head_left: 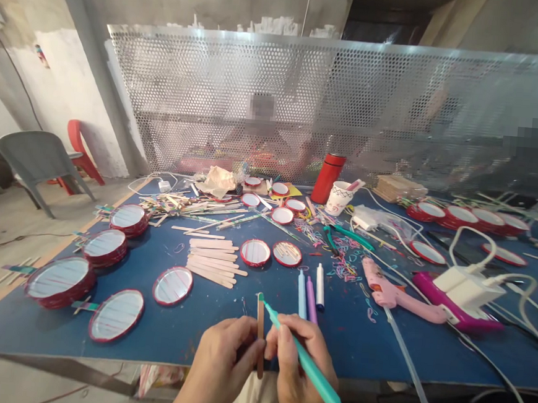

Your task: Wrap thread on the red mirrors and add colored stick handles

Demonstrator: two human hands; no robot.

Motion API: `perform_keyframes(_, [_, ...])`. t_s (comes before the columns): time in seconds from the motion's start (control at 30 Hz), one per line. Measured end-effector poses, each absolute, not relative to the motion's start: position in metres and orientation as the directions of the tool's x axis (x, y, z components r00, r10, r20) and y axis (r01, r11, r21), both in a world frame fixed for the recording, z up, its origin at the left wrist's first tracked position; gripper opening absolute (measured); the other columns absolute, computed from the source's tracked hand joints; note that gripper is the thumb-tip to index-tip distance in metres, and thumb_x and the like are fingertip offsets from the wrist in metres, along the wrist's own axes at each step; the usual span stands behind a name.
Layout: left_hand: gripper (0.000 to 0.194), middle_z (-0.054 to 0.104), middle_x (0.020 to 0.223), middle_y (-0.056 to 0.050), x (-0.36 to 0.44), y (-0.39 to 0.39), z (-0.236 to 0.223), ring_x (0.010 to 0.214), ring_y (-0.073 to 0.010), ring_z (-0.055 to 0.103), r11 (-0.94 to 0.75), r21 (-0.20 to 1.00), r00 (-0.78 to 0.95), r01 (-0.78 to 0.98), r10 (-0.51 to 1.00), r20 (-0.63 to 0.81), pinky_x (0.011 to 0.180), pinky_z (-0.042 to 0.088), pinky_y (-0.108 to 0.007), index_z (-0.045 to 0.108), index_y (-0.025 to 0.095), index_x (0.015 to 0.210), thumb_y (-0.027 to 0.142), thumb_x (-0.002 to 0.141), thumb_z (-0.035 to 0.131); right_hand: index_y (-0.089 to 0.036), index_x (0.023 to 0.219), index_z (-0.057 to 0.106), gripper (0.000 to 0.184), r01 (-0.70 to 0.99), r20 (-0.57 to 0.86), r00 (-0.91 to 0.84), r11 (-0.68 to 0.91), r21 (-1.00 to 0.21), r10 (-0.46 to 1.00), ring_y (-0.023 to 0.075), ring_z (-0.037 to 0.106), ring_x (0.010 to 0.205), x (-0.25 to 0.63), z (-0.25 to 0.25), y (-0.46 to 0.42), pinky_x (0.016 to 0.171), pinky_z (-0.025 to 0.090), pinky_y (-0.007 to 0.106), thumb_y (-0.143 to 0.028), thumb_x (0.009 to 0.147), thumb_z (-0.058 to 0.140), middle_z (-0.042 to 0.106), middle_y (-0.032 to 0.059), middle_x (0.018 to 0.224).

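My left hand (225,358) pinches a flat wooden craft stick (260,332), held upright just over the near edge of the blue table (48,336). My right hand (298,359) grips a teal marker (312,371), whose tip rests against the stick's upper end. Just beyond my hands stand a light blue marker (302,295), a purple marker (311,300) and a white marker (320,286). A stack of wooden sticks (212,262) lies further off, to the left. Round mirrors with red rims, such as one (172,286), lie nearby.
A pink glue gun (395,292), a magenta glue gun (456,303) and a white charger (469,289) with cables lie to the right. Green pliers (345,235), a red flask (328,178) and loose sticks lie beyond. A person (259,139) sits behind a perforated metal screen (306,86).
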State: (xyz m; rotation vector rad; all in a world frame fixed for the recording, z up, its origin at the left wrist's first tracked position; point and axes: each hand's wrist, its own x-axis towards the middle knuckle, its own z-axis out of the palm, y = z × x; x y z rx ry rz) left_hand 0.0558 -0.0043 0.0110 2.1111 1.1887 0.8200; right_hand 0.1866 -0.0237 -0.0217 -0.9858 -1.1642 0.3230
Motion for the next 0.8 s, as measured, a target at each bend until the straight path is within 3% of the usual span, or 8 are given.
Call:
perform_keyframes(0.17, [0.025,0.069,0.063,0.004,0.055,-0.004,0.011,0.06,-0.0117,0.062,-0.447,0.727,0.42,0.522,0.876,0.237,0.06,0.042,-0.017,0.06,0.02,0.072,0.013,0.095,0.056,-0.024,0.107,0.067,0.011,0.28,0.611,0.401,0.543,-0.792,0.683,0.0107,0.064,0.055,0.188,-0.02,-0.022,0.058,0.057,0.022,-0.022,0.102,0.058,0.07,-0.002,0.074])
perform_keyframes(0.37, [0.024,0.068,0.063,0.004,0.055,-0.003,0.009,0.06,-0.0121,0.062,-0.455,0.713,0.423,0.534,0.873,0.241,0.06,0.041,-0.018,0.062,0.02,0.072,0.013,0.094,0.056,-0.023,0.103,0.067,0.011,0.279,0.618,0.445,0.556,-0.783,0.648,0.0119,0.066,0.055,0.187,-0.02,-0.021,0.052,0.054,0.021,-0.026,0.103,0.056,0.07,-0.0017,0.071])
perform_keyframes(0.8, [0.026,0.068,0.063,0.002,0.055,-0.003,0.009,0.06,-0.0127,0.063,-0.462,0.696,0.416,0.549,0.874,0.252,0.06,0.042,-0.018,0.059,0.02,0.07,0.017,0.096,0.055,-0.024,0.105,0.069,0.012,0.33,0.622,0.354,0.529,-0.782,0.698,0.0157,0.07,0.064,0.191,-0.031,-0.021,0.055,0.058,0.025,-0.026,0.102,0.057,0.074,0.003,0.082])
